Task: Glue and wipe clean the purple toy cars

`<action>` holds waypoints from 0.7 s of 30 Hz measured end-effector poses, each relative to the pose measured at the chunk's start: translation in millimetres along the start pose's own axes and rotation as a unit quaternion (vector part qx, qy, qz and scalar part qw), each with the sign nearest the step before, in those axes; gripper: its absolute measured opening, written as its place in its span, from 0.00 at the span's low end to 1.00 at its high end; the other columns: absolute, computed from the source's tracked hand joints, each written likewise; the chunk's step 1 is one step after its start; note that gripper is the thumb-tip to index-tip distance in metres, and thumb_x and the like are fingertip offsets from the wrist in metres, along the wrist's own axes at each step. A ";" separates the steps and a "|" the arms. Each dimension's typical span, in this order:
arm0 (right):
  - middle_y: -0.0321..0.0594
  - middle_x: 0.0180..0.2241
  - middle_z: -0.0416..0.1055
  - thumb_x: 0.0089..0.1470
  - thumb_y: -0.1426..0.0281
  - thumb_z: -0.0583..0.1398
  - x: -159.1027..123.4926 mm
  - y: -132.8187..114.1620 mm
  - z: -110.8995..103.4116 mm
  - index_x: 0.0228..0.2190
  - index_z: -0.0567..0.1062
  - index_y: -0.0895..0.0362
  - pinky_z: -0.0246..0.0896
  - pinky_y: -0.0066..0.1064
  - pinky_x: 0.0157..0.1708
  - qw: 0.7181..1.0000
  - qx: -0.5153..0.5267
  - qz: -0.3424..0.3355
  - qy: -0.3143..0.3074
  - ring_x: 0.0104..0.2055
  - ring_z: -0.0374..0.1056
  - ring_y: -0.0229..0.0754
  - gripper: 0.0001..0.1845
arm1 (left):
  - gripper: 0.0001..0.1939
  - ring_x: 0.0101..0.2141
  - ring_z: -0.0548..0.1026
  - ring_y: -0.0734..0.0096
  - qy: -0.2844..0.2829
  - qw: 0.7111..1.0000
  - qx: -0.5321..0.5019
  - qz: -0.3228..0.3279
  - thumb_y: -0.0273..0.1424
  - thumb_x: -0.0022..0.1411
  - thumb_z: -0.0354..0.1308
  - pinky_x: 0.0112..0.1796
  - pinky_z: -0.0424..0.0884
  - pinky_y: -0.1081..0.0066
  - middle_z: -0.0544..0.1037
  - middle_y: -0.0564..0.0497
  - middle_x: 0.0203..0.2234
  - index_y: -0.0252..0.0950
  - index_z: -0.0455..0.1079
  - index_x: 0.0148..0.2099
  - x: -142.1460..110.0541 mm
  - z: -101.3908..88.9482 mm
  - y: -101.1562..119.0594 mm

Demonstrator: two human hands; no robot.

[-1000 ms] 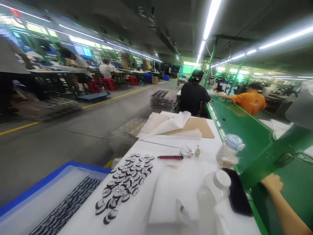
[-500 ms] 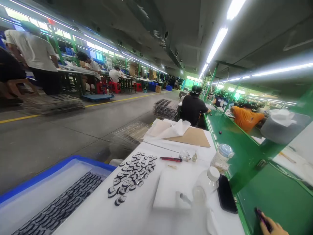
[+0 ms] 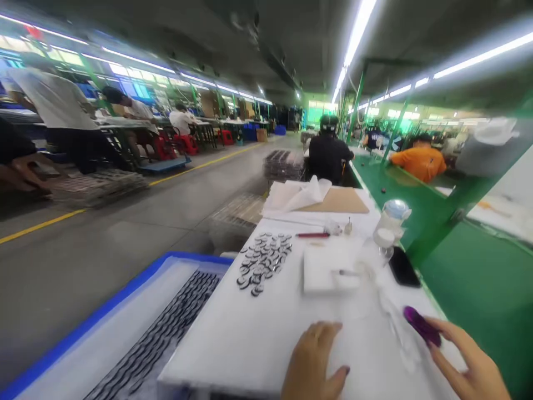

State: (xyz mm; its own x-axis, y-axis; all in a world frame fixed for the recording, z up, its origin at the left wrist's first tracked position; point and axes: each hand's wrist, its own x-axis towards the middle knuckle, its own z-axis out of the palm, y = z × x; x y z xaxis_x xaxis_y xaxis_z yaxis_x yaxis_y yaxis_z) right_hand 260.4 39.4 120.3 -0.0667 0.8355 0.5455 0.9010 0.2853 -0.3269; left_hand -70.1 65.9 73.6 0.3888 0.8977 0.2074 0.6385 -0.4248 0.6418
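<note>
At near right, the right hand (image 3: 472,364) pinches a purple piece (image 3: 420,325). The left hand (image 3: 310,361), partly open and empty, is over the surface (image 3: 227,347).

The purple piece (image 3: 421,326) appears smooth and glossy, the white worktop (image 3: 233,344) smooth, the phone (image 3: 405,268) smooth and glass-like, the brown board (image 3: 343,201) matt cardboard, the blue tray (image 3: 95,320) plastic, and the green surface (image 3: 478,278) smooth.
</note>
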 end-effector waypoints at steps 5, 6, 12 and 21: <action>0.41 0.50 0.74 0.60 0.75 0.54 44.5 -116.2 34.7 0.53 0.72 0.49 0.71 0.39 0.52 0.939 0.156 -0.158 -0.264 0.51 0.70 0.43 0.21 | 0.37 0.57 0.69 0.55 0.004 0.999 -0.034 0.040 0.23 0.58 0.57 0.57 0.71 0.54 0.68 0.42 0.61 0.36 0.55 0.69 -11.3 -29.6 19.9; 0.41 0.47 0.75 0.60 0.75 0.55 51.3 -126.3 39.9 0.49 0.75 0.50 0.71 0.38 0.50 0.929 0.178 -0.152 -0.286 0.49 0.71 0.43 0.18 | 0.34 0.55 0.72 0.58 0.016 0.998 -0.036 0.051 0.21 0.60 0.54 0.55 0.72 0.55 0.71 0.43 0.59 0.37 0.58 0.68 -14.9 -30.5 19.4; 0.45 0.43 0.77 0.56 0.59 0.61 94.6 -119.0 60.3 0.45 0.74 0.56 0.73 0.39 0.48 0.960 0.256 0.076 -0.086 0.43 0.75 0.46 0.18 | 0.20 0.42 0.78 0.63 0.111 0.991 -0.060 0.047 0.25 0.60 0.63 0.43 0.78 0.64 0.77 0.44 0.44 0.35 0.71 0.55 -37.0 -11.7 24.4; 0.42 0.38 0.77 0.59 0.57 0.55 148.3 -122.7 97.1 0.37 0.76 0.56 0.66 0.41 0.47 0.929 0.292 0.066 -0.219 0.40 0.71 0.45 0.17 | 0.33 0.54 0.70 0.50 -0.040 0.996 -0.021 0.079 0.35 0.47 0.74 0.54 0.71 0.51 0.71 0.40 0.56 0.38 0.72 0.55 -11.9 -37.0 36.2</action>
State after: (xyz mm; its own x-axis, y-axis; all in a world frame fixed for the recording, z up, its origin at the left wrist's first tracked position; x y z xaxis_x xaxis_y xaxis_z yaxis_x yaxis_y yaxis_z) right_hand 98.3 173.9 166.3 -0.2564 0.9553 0.1470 0.5352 0.2669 -0.8014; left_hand -76.3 44.1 121.7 0.5347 0.8075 0.2492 0.5385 -0.5528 0.6360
